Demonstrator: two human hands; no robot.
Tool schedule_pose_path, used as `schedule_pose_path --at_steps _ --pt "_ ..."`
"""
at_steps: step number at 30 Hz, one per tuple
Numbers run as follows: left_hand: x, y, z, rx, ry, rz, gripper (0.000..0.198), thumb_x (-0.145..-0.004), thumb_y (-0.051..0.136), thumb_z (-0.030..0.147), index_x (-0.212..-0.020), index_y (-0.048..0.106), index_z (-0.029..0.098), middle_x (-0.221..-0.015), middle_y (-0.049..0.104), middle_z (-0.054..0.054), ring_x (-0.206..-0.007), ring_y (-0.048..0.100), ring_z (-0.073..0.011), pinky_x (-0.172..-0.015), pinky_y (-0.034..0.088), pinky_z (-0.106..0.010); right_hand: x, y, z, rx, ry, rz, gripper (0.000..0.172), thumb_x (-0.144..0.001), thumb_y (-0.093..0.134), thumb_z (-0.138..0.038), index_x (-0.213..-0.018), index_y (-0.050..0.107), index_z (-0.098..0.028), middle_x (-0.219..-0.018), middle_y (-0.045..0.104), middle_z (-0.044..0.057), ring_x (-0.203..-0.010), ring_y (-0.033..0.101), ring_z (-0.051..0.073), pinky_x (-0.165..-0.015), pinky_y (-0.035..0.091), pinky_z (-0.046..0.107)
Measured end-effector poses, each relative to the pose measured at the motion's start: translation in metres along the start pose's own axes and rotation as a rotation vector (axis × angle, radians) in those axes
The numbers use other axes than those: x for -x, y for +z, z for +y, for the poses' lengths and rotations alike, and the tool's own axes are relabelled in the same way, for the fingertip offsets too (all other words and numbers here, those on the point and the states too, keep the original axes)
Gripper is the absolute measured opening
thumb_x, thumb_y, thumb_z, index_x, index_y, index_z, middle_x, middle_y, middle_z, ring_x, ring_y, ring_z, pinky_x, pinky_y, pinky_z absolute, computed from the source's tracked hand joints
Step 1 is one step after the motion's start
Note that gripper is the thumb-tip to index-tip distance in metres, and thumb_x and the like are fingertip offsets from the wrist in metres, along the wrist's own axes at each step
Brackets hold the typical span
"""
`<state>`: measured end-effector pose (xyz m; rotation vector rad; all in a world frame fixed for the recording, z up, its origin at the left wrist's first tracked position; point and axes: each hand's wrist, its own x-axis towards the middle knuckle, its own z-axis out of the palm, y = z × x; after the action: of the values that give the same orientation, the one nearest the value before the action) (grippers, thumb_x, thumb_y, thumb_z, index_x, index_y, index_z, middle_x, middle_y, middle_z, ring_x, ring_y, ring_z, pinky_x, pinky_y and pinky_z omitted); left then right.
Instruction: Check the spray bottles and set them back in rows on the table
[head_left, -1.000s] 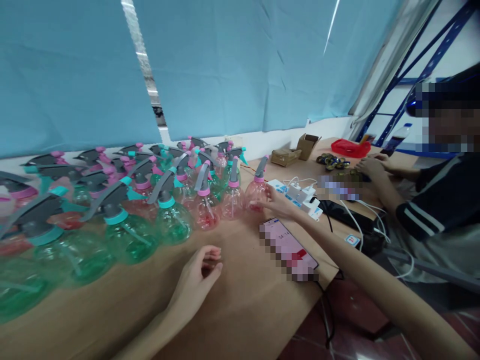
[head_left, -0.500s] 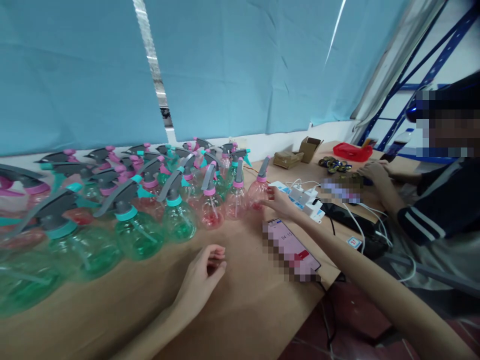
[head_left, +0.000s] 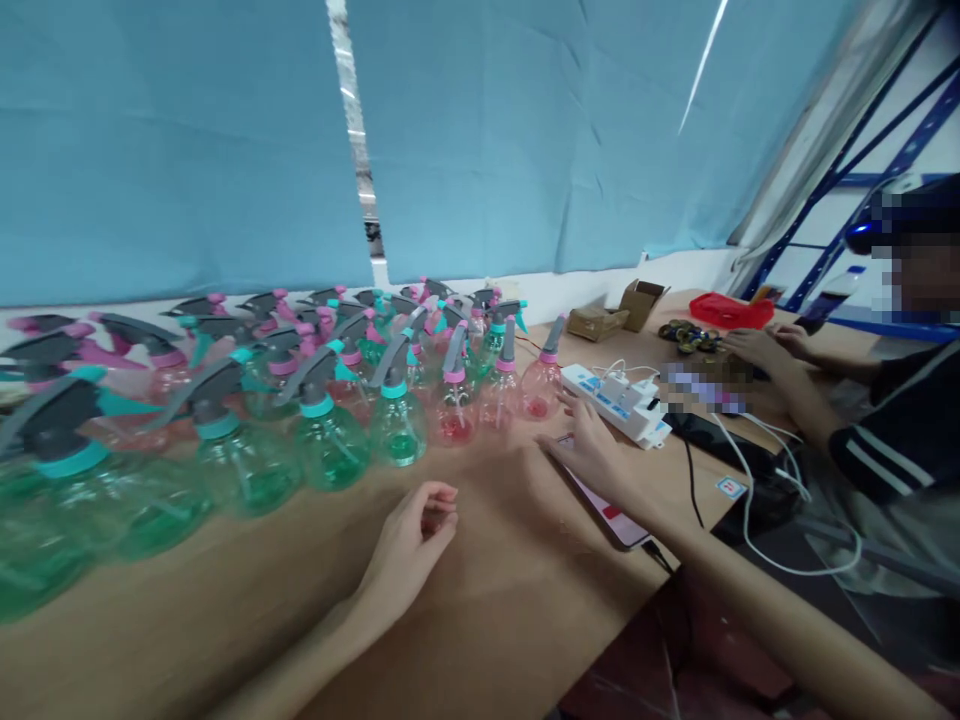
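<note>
My left hand (head_left: pixel 409 545) rests on the wooden table (head_left: pixel 480 620) near its front, fingers loosely curled with nothing in them. My right hand (head_left: pixel 592 450) lies over the upper end of a phone (head_left: pixel 615 515), fingers stretched out, just short of a pink spray bottle (head_left: pixel 541 380). Several green and pink spray bottles (head_left: pixel 330 440) with grey triggers stand in rows from the left across the back of the table.
A white power strip (head_left: pixel 619 400) with chargers and cables lies right of the bottles. A co-worker sits at the right, a hand (head_left: pixel 750 345) on small dark parts. A cardboard box (head_left: pixel 641 300) and a red tray (head_left: pixel 731 310) stand behind.
My right hand has drawn back from the pink bottle and now lies on the phone. The view has turned left. My left hand has hardly moved.
</note>
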<state>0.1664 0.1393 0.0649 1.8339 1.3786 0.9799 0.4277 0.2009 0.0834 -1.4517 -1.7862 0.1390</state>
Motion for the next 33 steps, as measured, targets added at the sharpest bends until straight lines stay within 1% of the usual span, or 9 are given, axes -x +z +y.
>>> schedule_pose_path --at_steps 2,6,9,14,18,21,23,28,33 --pt "0.016 -0.017 -0.002 -0.019 -0.034 0.022 0.015 -0.083 0.048 0.027 -0.096 0.054 0.021 -0.099 0.064 -0.005 -0.089 0.064 -0.0191 -0.076 0.051 -0.034 0.007 0.007 -0.022 -0.034 -0.062 -0.037 0.051 -0.081 0.058 -0.043 -0.122 0.046 -0.016 -0.121 0.054 0.018 -0.109 0.057 0.032 -0.086 0.049 0.049" --pt "0.06 -0.059 -0.007 -0.061 -0.108 0.086 0.012 -0.084 0.048 0.025 -0.094 0.055 0.021 -0.092 0.064 -0.003 -0.083 0.063 -0.0174 -0.074 0.05 -0.032 0.018 0.033 -0.08 -0.147 -0.23 -0.2 0.024 -0.086 0.053 -0.042 -0.092 0.057 -0.019 -0.092 0.064 0.009 -0.083 0.064 0.025 -0.071 0.052 0.041" --pt "0.097 -0.098 -0.018 -0.067 -0.157 0.183 0.01 -0.084 0.049 0.023 -0.091 0.056 0.021 -0.089 0.065 -0.002 -0.081 0.063 -0.0167 -0.073 0.049 -0.03 0.029 0.06 -0.128 -0.225 -0.361 -0.327 0.02 -0.089 0.051 -0.04 -0.094 0.058 -0.022 -0.094 0.065 0.006 -0.088 0.064 0.024 -0.076 0.051 0.039" --pt "0.159 -0.177 -0.045 -0.076 -0.227 0.465 0.014 -0.083 0.051 0.028 -0.093 0.058 0.021 -0.089 0.065 -0.002 -0.079 0.063 -0.0178 -0.069 0.049 -0.031 0.048 0.112 -0.201 -0.342 -0.543 -0.516 0.014 -0.09 0.051 -0.034 -0.097 0.058 -0.024 -0.101 0.064 0.004 -0.096 0.062 0.022 -0.084 0.049 0.04" --pt "0.192 -0.245 -0.065 -0.146 -0.21 0.749 0.02 -0.08 0.055 0.036 -0.089 0.057 0.019 -0.085 0.064 -0.003 -0.078 0.063 -0.0195 -0.069 0.051 -0.033 0.065 0.143 -0.249 -0.413 -0.635 -0.601 0.009 -0.089 0.054 -0.028 -0.095 0.057 -0.024 -0.1 0.065 0.003 -0.097 0.062 0.02 -0.087 0.048 0.04" --pt "0.198 -0.286 -0.074 -0.215 -0.205 0.915 0.027 -0.078 0.058 0.04 -0.095 0.054 0.019 -0.099 0.061 -0.006 -0.096 0.06 -0.0223 -0.083 0.049 -0.038 0.077 0.155 -0.277 -0.448 -0.663 -0.673 0.006 -0.088 0.055 -0.026 -0.093 0.057 -0.024 -0.101 0.066 0.002 -0.098 0.062 0.02 -0.087 0.048 0.039" --pt "0.195 -0.304 -0.076 -0.323 -0.212 0.982 0.04 -0.076 0.062 0.043 -0.105 0.052 0.016 -0.109 0.056 -0.01 -0.102 0.057 -0.0245 -0.084 0.049 -0.039 0.083 0.16 -0.291 -0.468 -0.673 -0.72 0.005 -0.088 0.055 -0.026 -0.092 0.058 -0.024 -0.102 0.066 0.002 -0.098 0.063 0.019 -0.087 0.048 0.038" --pt "0.169 -0.318 -0.078 -0.665 -0.266 0.893 0.055 -0.078 0.061 0.045 -0.12 0.048 0.012 -0.117 0.052 -0.015 -0.114 0.048 -0.0289 -0.097 0.04 -0.044 0.097 0.172 -0.306 -0.501 -0.687 -0.785 0.007 -0.086 0.058 -0.026 -0.093 0.059 -0.025 -0.103 0.066 0.001 -0.098 0.063 0.018 -0.088 0.049 0.036" --pt "0.154 -0.323 -0.082 -0.725 -0.264 0.801 0.043 -0.082 0.057 0.038 -0.115 0.05 0.011 -0.105 0.058 -0.012 -0.101 0.055 -0.0277 -0.088 0.044 -0.04 0.107 0.173 -0.303 -0.479 -0.667 -0.805 0.006 -0.085 0.059 -0.026 -0.092 0.06 -0.024 -0.101 0.066 0.0 -0.094 0.064 0.017 -0.087 0.049 0.036"
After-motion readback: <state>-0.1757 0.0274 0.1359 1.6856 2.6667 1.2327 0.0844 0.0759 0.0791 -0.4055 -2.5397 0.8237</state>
